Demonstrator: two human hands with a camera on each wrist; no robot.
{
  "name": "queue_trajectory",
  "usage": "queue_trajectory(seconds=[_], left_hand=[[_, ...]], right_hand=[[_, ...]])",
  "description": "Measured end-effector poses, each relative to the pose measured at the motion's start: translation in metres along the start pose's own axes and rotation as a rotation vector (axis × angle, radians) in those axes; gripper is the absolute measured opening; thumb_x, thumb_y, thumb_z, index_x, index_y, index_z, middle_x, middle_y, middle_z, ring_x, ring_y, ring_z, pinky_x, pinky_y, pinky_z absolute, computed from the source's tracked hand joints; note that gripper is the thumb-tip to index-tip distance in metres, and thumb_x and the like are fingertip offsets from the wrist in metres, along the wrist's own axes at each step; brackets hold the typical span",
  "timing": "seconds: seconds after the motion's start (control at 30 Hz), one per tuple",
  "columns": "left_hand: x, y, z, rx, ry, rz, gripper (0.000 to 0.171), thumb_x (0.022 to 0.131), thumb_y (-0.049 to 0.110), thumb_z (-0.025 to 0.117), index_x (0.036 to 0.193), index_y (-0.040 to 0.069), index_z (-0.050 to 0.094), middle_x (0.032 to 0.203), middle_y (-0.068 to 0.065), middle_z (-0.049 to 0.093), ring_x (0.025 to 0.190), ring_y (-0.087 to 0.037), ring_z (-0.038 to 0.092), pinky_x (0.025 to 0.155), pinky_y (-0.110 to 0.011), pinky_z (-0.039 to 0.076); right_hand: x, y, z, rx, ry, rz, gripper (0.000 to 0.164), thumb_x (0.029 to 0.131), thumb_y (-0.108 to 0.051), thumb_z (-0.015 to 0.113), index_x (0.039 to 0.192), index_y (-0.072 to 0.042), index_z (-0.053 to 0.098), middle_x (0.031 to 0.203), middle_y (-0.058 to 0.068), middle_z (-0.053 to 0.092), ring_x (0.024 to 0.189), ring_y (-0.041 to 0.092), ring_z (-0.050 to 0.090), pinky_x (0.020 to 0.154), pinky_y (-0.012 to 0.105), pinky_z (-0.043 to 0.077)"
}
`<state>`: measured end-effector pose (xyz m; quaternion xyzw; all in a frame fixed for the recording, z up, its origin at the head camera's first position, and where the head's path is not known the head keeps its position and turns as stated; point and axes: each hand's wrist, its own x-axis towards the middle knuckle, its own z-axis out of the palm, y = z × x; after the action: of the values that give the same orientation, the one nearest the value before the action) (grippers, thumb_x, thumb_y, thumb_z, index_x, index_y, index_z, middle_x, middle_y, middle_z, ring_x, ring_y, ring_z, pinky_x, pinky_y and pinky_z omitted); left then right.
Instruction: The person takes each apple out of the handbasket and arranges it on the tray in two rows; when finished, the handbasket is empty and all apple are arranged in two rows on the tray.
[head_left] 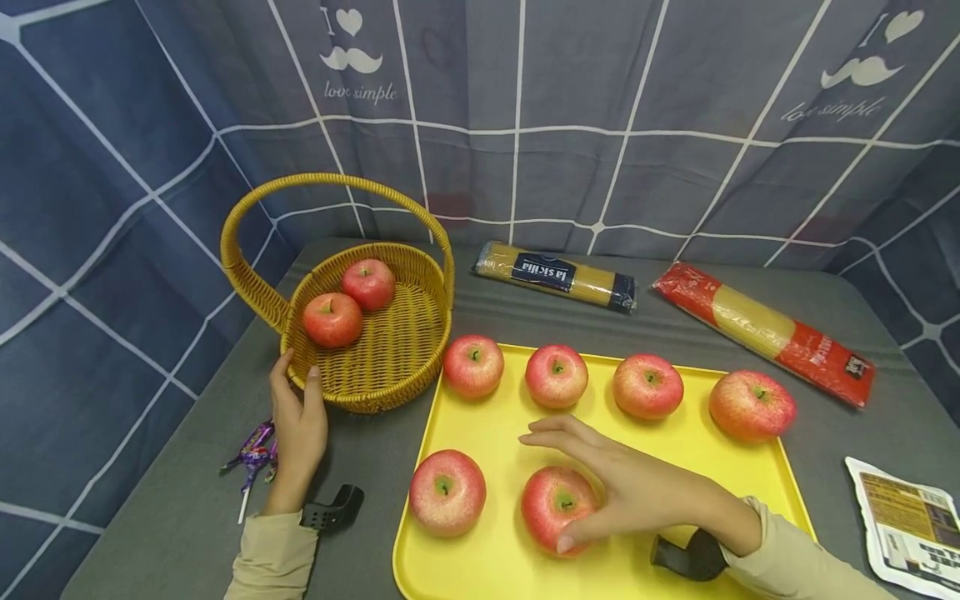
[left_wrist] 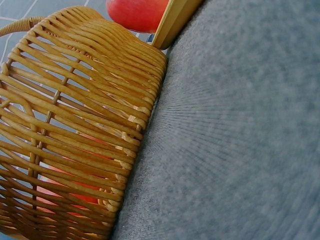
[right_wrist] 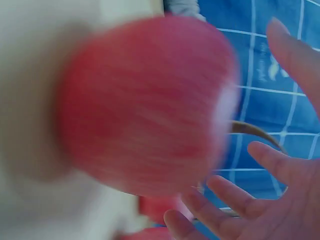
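Observation:
My left hand (head_left: 300, 425) touches the near-left rim of a yellow wicker basket (head_left: 390, 392) with fairly straight fingers. Two red apples (head_left: 332, 320) lie inside the basket; its woven wall (left_wrist: 75, 120) fills much of the left wrist view, where that hand is out of sight. Over the yellow tray (head_left: 525, 450), my right hand (head_left: 622, 483) hovers around a red apple (head_left: 551, 508), fingers and thumb spread. The right wrist view shows this apple (right_wrist: 150, 105) apart from the fingers (right_wrist: 235, 195). Another apple (head_left: 447, 492) sits to its left, and several more apples (head_left: 557, 377) line the tray's far side.
Behind the tray lie a pasta packet (head_left: 555, 277) with a dark label and a red pasta packet (head_left: 765, 329). A white-edged pouch (head_left: 911, 525) is at the right. Purple-wrapped lollipops (head_left: 255, 454) lie left of my left hand. A checked curtain (head_left: 480, 100) hangs behind.

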<state>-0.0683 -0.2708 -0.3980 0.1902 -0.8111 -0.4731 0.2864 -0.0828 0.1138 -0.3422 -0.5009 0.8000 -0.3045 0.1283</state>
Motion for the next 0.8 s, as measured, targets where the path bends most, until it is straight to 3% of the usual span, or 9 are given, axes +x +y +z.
queue_trajectory(seconds=[0.2, 0.43, 0.63, 0.8], left_hand=[[0.0, -0.001, 0.0, -0.006, 0.01, 0.007, 0.049, 0.095, 0.027, 0.043, 0.138, 0.008, 0.029, 0.141, -0.018, 0.032, 0.132, -0.031, 0.028, 0.107, -0.048, 0.021], [-0.001, -0.001, -0.001, -0.005, 0.014, 0.001, 0.049, 0.094, 0.026, 0.042, 0.138, 0.008, 0.029, 0.14, -0.018, 0.032, 0.131, -0.03, 0.029, 0.105, -0.049, 0.022], [-0.001, -0.001, -0.001, -0.016, -0.007, -0.002, 0.049, 0.095, 0.026, 0.041, 0.139, 0.007, 0.026, 0.141, -0.02, 0.03, 0.131, -0.032, 0.028, 0.105, -0.051, 0.023], [0.001, 0.0, -0.001, -0.001, 0.0, -0.001, 0.05, 0.095, 0.027, 0.042, 0.138, 0.007, 0.027, 0.14, -0.021, 0.031, 0.131, -0.033, 0.029, 0.105, -0.051, 0.023]], right_hand=[[0.038, -0.02, -0.03, -0.105, 0.074, -0.068, 0.072, 0.078, -0.048, 0.064, 0.138, -0.028, 0.031, 0.139, -0.01, 0.034, 0.126, 0.006, 0.034, 0.097, 0.032, 0.04], [0.112, -0.035, -0.048, -0.202, 0.055, -0.107, 0.078, 0.079, -0.054, 0.059, 0.143, -0.023, 0.026, 0.147, -0.004, 0.028, 0.135, 0.011, 0.027, 0.109, 0.036, 0.028], [0.178, -0.029, -0.051, -0.115, 0.061, -0.118, 0.077, 0.079, -0.049, 0.062, 0.141, -0.015, 0.031, 0.143, 0.0, 0.036, 0.132, 0.011, 0.032, 0.108, 0.029, 0.027], [0.226, -0.025, -0.05, -0.065, 0.068, -0.065, 0.076, 0.079, -0.047, 0.063, 0.14, -0.015, 0.033, 0.141, 0.002, 0.039, 0.13, 0.011, 0.034, 0.107, 0.026, 0.029]])
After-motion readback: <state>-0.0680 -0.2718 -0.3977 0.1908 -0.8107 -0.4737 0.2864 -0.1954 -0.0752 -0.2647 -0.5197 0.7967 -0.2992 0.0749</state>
